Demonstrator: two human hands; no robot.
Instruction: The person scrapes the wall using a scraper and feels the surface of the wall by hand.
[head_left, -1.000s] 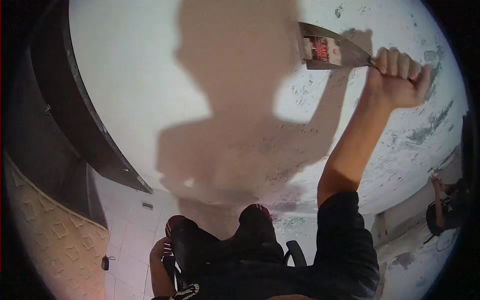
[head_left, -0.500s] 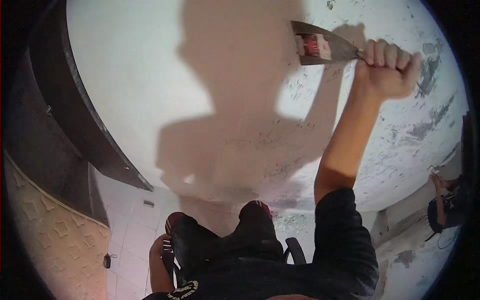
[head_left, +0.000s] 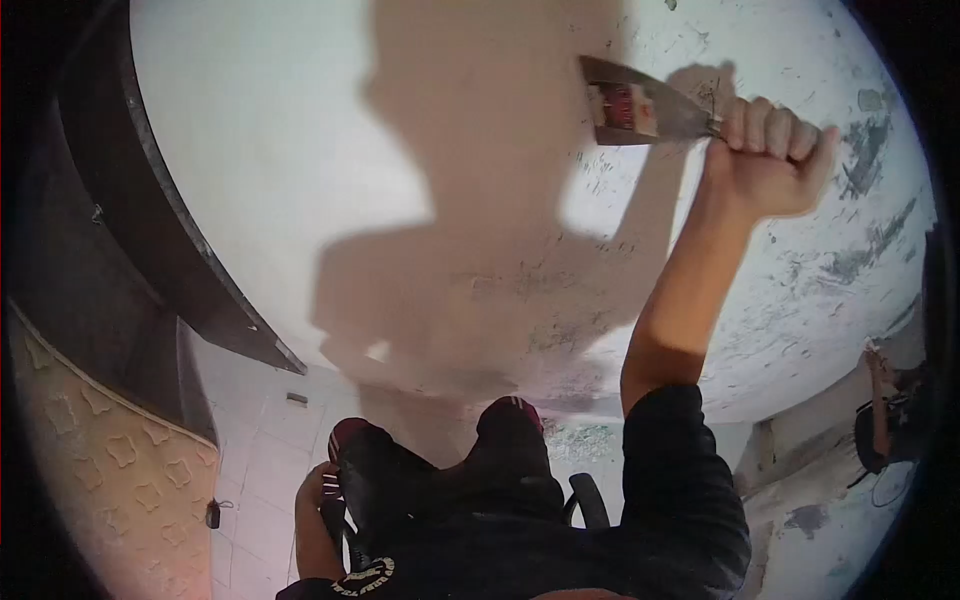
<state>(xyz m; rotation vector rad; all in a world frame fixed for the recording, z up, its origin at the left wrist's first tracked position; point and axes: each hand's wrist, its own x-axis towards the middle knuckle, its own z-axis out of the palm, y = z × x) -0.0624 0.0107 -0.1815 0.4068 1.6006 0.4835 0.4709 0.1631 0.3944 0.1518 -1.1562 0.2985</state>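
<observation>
My right hand [head_left: 768, 150] is raised to the wall, its fingers wrapped round the handle of a putty knife [head_left: 675, 108]. The wide metal blade points left and carries a red and white label. It lies close against the pale wall [head_left: 240, 140]; whether its edge touches cannot be made out. Grey scuffs and rough patches mark the wall below and to the right of the hand. Low on the left, my left hand [head_left: 313, 487] rests beside my knee near the chair's armrest, with its fingers mostly hidden.
My shadow falls across the wall's middle. A dark door-like panel [head_left: 165, 190] and a yellow patterned surface [head_left: 110, 460] stand left. The chair's armrest [head_left: 588, 500] shows beside my thigh. A small block [head_left: 297, 399] lies on the tiled floor. Another person [head_left: 888, 415] is at far right.
My right hand and the putty knife have moved slightly down and left along the wall. My left hand has stayed by my knee. At far right, the other person's arm has shifted.
</observation>
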